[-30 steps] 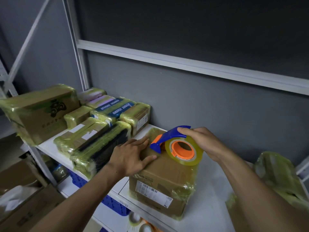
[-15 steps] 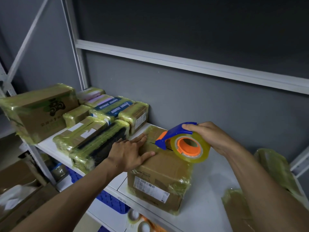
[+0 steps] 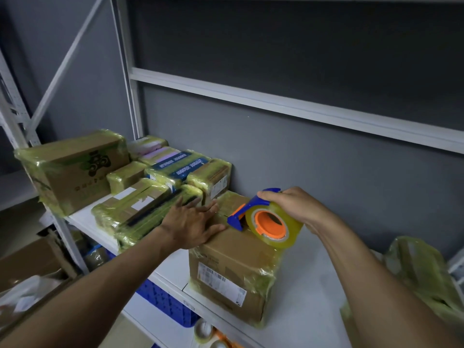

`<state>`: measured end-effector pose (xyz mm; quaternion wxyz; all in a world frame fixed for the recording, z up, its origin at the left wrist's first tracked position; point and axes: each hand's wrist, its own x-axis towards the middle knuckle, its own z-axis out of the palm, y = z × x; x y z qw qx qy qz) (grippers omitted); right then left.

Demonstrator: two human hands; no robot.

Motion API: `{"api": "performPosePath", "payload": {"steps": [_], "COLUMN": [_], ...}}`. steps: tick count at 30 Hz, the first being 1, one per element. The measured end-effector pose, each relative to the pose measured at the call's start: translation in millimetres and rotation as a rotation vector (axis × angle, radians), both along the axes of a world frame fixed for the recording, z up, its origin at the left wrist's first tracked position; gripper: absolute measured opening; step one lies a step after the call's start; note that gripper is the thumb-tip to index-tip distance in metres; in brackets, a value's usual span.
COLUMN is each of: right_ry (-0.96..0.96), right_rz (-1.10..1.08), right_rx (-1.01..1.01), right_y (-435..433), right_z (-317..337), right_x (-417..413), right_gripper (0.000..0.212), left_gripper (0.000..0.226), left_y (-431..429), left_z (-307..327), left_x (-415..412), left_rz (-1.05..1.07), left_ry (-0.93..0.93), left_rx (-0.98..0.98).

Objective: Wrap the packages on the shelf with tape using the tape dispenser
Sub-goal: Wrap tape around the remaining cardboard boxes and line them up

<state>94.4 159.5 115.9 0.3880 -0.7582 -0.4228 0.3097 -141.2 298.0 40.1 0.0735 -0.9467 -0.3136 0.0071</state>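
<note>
**Dispenser on the box, both hands at work**

On my feed, the head view looks down at the white shelf (image 3: 308, 285), and the action is right in the middle. The cardboard box (image 3: 233, 262) sits at the front edge of the shelf, its corners and sides already shiny with yellowish tape, and a white barcode label (image 3: 221, 285) faces me.

The left hand (image 3: 190, 222) lies flat on the near left part of the box top. Its fingers are straight and spread and it grips nothing, just pressing down.

The right hand (image 3: 288, 207) comes in from the right, its fingers curled over the top of the tape dispenser (image 3: 253, 209) in a firm hold. The dispenser is blue with an orange hub, and its yellowish tape roll (image 3: 288, 237) hangs over the far right edge of the box top. The blue nose points left towards the left hand and looks to be down on the cardboard, though I cannot tell for sure that it touches.

To the left, a cluster of wrapped packages (image 3: 140, 209) lies packed close together, with a big wrapped carton (image 3: 72, 172) at the far end. To the right I see a crumpled yellow-green wrapped bundle (image 3: 421, 272). Below the shelf I can see a blue crate (image 3: 165, 302) and spare tape rolls (image 3: 203, 331).
</note>
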Motion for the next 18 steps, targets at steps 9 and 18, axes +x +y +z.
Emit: {"api": "performPosePath", "payload": {"steps": [9, 18], "right_ry": [0.038, 0.023], "right_rz": [-0.015, 0.005], "right_rx": [-0.018, 0.000], "right_y": [-10.4, -25.0], "right_z": [-10.1, -3.5], "right_x": [9.7, 18.9], "right_gripper": [0.068, 0.068], "left_gripper": [0.078, 0.084], "left_y": [-29.3, -33.8], "left_z": [-19.9, -17.1], "left_x": [23.5, 24.6], "left_rz": [-0.017, 0.029], "left_ry": [-0.300, -0.255], "left_rx": [-0.277, -0.214]}}
